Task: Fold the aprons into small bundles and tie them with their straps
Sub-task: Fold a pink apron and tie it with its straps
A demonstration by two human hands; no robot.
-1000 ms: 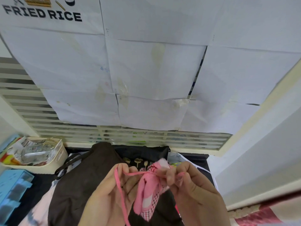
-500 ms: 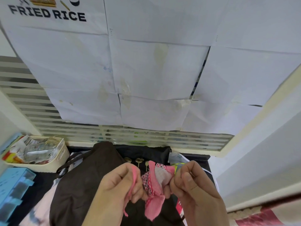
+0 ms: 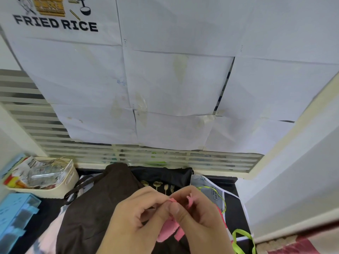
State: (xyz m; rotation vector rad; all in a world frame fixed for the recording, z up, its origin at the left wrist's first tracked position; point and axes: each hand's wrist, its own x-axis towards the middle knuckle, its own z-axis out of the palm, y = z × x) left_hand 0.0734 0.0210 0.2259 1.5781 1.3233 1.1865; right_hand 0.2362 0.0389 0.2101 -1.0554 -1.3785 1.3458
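Pink fabric apron bundle with checked trim (image 3: 169, 229), compact, held between both hands above a black table surface (image 3: 233, 206) near its front edge, clear of the cloth piled beneath. Left hand (image 3: 135, 217): fingers curled, tips pinching a pink strap end (image 3: 172, 200) at the top of the bundle. Right hand (image 3: 198, 211): fingers curled likewise, thumb pressed forward over the same knot area, a second pink tip (image 3: 189, 199) showing between its fingers. Both grips meet at one point; the bundle hangs below and slightly toward the person, its long axis running roughly downward from the pinch. Neither hand is nearer than the other: the strap ends lie left and right of the meeting point, so tightening looks to call for an outward pull along the table's width. Whether the knot is formed cannot be told; the fingers hide it. Beneath: dark brown fabric apron (image 3: 88, 204) toward the left; black apron with gold cutlery print (image 3: 161, 176) at the back edge; lime green ribbon strap (image 3: 242, 237) near the right front corner; cream plastic bin (image 3: 60, 184) and light blue plastic drawer box (image 3: 14, 215) at the left edge.
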